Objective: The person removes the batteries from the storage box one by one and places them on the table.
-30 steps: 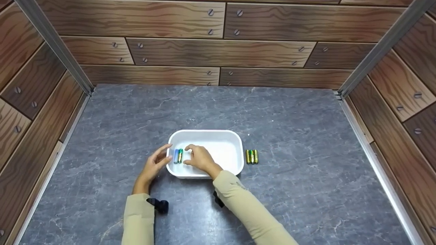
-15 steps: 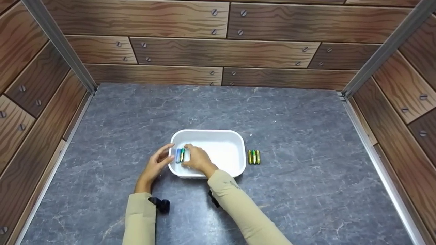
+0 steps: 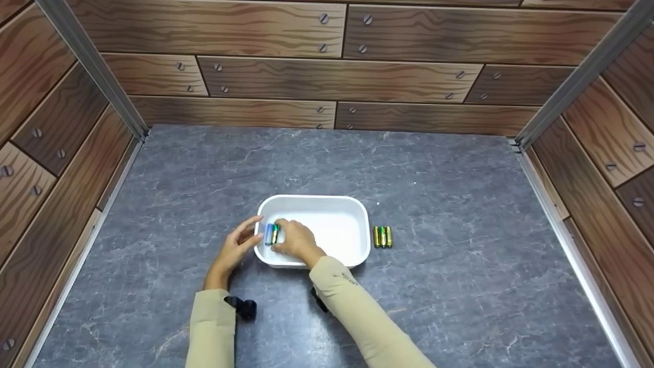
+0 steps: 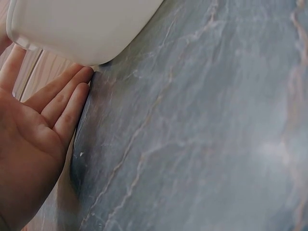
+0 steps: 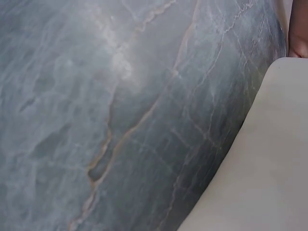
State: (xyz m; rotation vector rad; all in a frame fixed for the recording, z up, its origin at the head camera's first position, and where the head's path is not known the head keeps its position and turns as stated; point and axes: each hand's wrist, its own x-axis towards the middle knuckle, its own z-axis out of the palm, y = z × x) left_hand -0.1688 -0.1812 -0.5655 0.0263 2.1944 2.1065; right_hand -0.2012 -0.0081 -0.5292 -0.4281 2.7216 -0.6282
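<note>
A white tray (image 3: 332,232) stands on the dark marbled table. Inside its left end, a blue battery (image 3: 269,234) lies side by side with a green and gold battery (image 3: 275,234). My right hand (image 3: 299,240) reaches into the tray, thumb and forefinger at the two ends of the green and gold battery, pinching it lengthwise. Relaxed, spread fingers of my left hand (image 3: 236,250) rest at the tray's left rim; in the left wrist view, straight fingers (image 4: 65,103) lie right by the tray wall. The right wrist view hides my right hand's fingers behind the tray.
Three gold and green batteries (image 3: 382,237) lie in a row on the table (image 3: 460,245), just right of the tray. Wood-patterned walls (image 3: 337,76) and metal posts enclose the table at the back and sides.
My right hand has moved slightly left, its thumb and forefinger coming from beside the green and gold battery to its ends. The left hand stays at the rim. The head view has shifted slightly.
</note>
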